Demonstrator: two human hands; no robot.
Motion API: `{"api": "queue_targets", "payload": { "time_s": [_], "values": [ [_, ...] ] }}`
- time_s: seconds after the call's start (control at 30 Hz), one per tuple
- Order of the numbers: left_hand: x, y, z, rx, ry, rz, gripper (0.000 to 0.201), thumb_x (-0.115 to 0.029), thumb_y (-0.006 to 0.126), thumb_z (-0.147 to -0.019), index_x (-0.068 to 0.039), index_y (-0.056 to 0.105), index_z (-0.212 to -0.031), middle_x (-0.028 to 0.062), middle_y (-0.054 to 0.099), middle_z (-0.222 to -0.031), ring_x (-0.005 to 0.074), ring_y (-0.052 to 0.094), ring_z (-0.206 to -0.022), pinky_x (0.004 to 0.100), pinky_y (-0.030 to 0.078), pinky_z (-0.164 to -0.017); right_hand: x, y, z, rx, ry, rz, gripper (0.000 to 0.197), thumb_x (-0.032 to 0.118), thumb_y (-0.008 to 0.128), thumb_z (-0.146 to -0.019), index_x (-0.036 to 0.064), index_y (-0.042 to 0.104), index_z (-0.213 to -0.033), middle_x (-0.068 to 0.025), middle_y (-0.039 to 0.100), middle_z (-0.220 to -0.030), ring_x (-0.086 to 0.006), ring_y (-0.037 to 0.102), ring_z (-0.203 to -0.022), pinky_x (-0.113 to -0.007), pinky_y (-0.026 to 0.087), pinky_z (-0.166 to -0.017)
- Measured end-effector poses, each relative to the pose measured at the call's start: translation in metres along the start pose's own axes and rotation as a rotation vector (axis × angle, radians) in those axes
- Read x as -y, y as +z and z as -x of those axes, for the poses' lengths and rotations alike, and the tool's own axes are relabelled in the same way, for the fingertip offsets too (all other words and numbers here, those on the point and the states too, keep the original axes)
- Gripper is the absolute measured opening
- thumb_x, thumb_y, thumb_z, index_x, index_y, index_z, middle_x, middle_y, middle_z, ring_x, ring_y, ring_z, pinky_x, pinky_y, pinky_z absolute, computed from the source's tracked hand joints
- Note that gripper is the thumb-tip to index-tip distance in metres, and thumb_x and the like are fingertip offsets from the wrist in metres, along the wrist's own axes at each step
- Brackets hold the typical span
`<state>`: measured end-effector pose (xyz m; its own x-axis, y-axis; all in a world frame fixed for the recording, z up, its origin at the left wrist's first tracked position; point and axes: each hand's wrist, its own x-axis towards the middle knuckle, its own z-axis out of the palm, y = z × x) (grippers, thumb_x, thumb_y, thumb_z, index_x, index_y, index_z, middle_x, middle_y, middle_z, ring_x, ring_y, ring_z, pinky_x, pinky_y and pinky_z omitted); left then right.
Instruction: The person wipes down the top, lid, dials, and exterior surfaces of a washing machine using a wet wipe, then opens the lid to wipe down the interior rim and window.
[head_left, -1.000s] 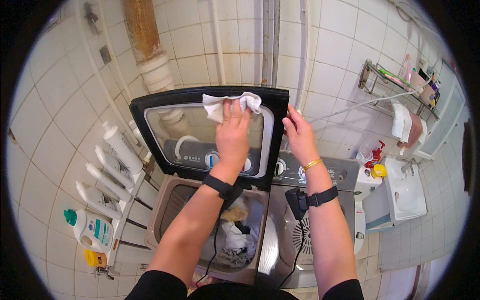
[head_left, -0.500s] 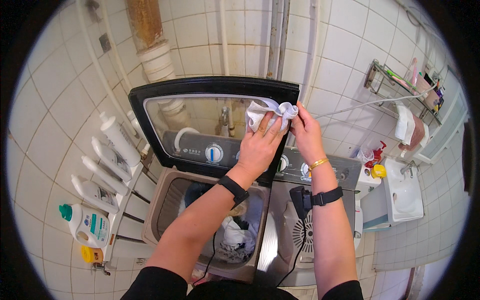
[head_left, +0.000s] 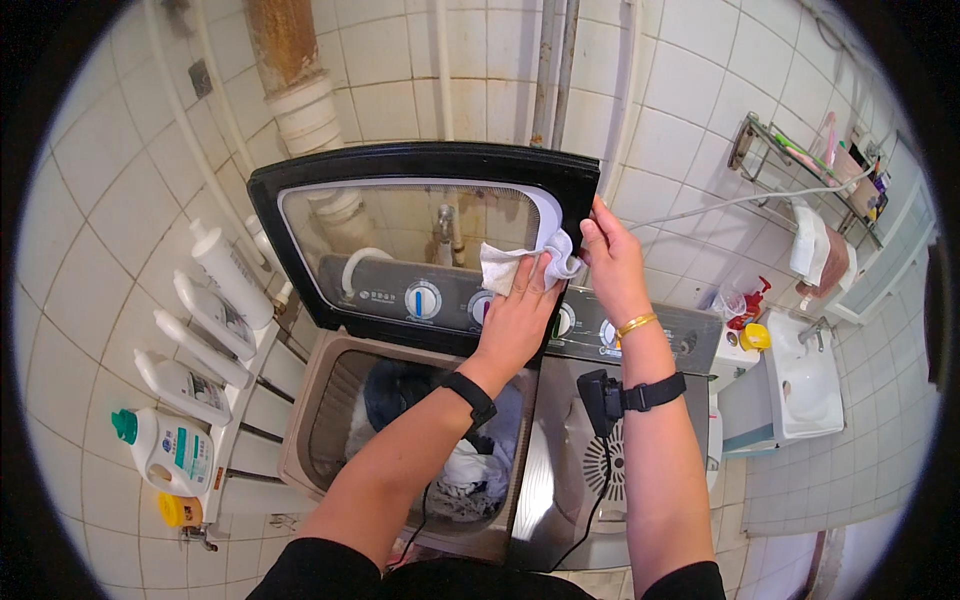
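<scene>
A twin-tub washing machine stands before me. Its see-through lid with a black frame is raised over the left tub. My left hand presses a pale, crumpled cloth against the lid's right part, with the fingertips on the cloth. At the lid's right edge, my right hand grips the frame, thumb on the near side; the fingers behind it are partly hidden. Below, dark and white clothes lie wet in the left tub, partly covered by my left forearm.
At the left, a narrow white shelf carries several white bottles, one with a green cap. A washbasin and a wire rack are at the right. Pipes run up the tiled wall behind. Black cords hang from my wrist straps.
My left hand has slid the cloth downward along the lid's right side. The right hand keeps its hold on the lid edge. The view has shifted slightly.
</scene>
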<state>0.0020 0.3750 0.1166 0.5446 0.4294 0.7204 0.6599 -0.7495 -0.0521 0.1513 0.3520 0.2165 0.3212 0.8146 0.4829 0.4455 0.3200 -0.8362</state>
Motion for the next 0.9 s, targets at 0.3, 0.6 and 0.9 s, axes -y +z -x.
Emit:
{"api": "queue_targets", "payload": {
  "time_s": [0.3,0.6,0.9],
  "values": [
    [0.0,-0.039,-0.074,-0.212,-0.11,0.128,0.068,0.003,0.055,-0.081,-0.009,0.043,-0.147,0.0242,0.029,-0.156,0.0438,0.023,-0.147,0.0492,0.052,-0.082,-0.001,-0.001,0.003,0.001,0.062,-0.088,0.041,0.015,0.055,-0.1,0.0014,0.052,-0.139,-0.0102,0.069,-0.101,-0.0156,0.06,-0.083,-0.029,0.05,-0.08],
    [-0.002,0.006,-0.008,-0.034,-0.054,0.108,0.067,0.003,0.057,-0.078,-0.013,0.051,-0.143,0.0173,0.027,-0.16,0.0377,0.029,-0.147,0.041,0.052,-0.075,-0.014,0.004,-0.003,-0.038,0.014,-0.016,0.041,0.016,0.056,-0.1,0.0017,0.053,-0.138,-0.0152,0.071,-0.105,-0.0194,0.064,-0.091,-0.031,0.05,-0.086],
    [0.017,0.023,0.068,0.195,0.112,0.13,0.051,-0.007,0.057,-0.083,-0.021,0.061,-0.132,0.0103,0.031,-0.16,0.0303,0.034,-0.145,0.0378,0.052,-0.08,0.011,0.005,0.008,-0.064,0.086,-0.115,0.043,0.018,0.057,-0.101,0.0034,0.051,-0.141,0.0001,0.061,-0.089,-0.0082,0.052,-0.072,-0.026,0.049,-0.067]
  ]
}}
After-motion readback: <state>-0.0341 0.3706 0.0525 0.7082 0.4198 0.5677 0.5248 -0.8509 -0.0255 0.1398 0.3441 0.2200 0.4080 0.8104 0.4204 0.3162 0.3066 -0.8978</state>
